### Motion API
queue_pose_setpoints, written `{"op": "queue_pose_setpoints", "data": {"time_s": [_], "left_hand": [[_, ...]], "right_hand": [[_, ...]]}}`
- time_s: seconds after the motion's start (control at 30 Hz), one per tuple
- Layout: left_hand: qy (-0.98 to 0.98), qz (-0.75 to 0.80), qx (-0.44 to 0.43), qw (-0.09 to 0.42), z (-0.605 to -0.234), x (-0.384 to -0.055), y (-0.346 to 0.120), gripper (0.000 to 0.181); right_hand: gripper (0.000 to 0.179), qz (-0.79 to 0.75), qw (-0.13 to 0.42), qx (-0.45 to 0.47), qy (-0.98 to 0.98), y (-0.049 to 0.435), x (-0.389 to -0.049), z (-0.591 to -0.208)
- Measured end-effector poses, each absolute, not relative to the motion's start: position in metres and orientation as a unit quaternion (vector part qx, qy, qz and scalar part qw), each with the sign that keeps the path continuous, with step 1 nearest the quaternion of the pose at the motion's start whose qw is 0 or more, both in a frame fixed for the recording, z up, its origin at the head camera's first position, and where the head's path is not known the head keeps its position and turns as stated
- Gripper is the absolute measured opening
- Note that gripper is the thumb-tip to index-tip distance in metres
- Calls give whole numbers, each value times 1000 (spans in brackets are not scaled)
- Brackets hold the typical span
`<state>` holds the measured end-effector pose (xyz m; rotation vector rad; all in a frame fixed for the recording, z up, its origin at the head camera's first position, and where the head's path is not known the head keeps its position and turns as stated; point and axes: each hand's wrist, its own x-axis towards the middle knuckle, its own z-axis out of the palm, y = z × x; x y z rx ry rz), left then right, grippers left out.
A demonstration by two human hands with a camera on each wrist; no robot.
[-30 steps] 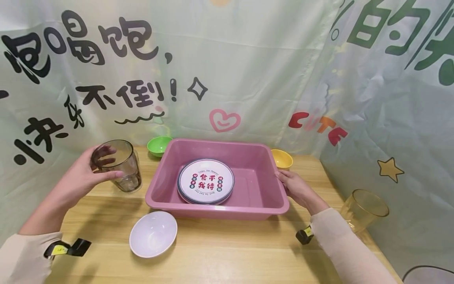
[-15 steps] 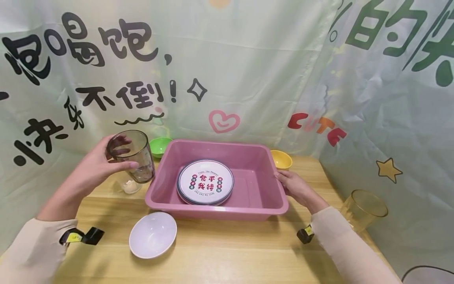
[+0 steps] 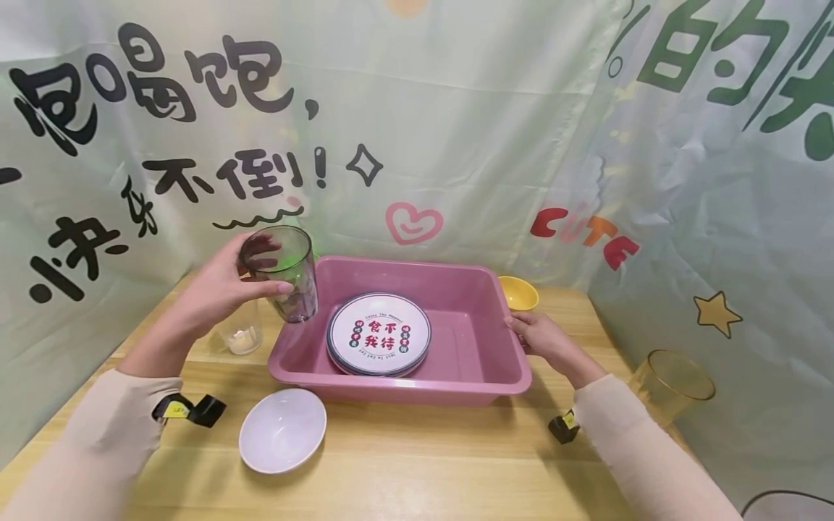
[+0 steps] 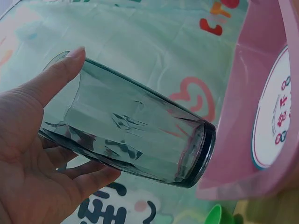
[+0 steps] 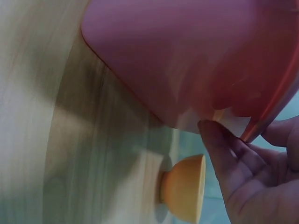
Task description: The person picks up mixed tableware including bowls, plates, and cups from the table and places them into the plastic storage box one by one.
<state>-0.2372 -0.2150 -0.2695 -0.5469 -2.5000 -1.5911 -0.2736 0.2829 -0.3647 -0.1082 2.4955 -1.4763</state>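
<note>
My left hand [image 3: 218, 289] holds a grey tinted drinking glass [image 3: 298, 286], tilted, above the left rim of a pink basin [image 3: 459, 329]. In the left wrist view, thumb and fingers lie around the glass [image 4: 135, 126], its base towards the basin. A stack of white plates [image 3: 378, 333] with red lettering lies inside the basin. My right hand [image 3: 546, 339] grips the basin's right rim; in the right wrist view, the thumb and fingers [image 5: 217, 144] pinch the rim from both sides.
In front of the basin stands a white bowl [image 3: 282, 431]. A clear glass [image 3: 242, 334] is at the left, a yellow bowl [image 3: 519, 293] behind the right rim, and an amber cup [image 3: 674, 387] far right. A green bowl [image 4: 218, 216] sits behind the basin's left corner. Printed curtains enclose the table.
My left hand has lifted the grey glass and carried it right to the basin's left rim, uncovering the clear glass behind. The right hand and basin have stayed in place.
</note>
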Motion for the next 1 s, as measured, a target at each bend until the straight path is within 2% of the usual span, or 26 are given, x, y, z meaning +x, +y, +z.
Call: {"op": "queue_pose_setpoints", "data": {"time_s": [0.47, 0.77, 1.0], "left_hand": [[-826, -526, -197, 36, -263, -253, -181, 91], [-814, -550, -188, 16, -264, -262, -166, 96], [-799, -570, -192, 25, -267, -272, -152, 91]], "right_hand": [[41, -402, 91, -75, 908, 284, -277, -351], [53, -342, 77, -77, 933, 281, -280, -332], [57, -343, 62, -79, 934, 276, -282, -314]]}}
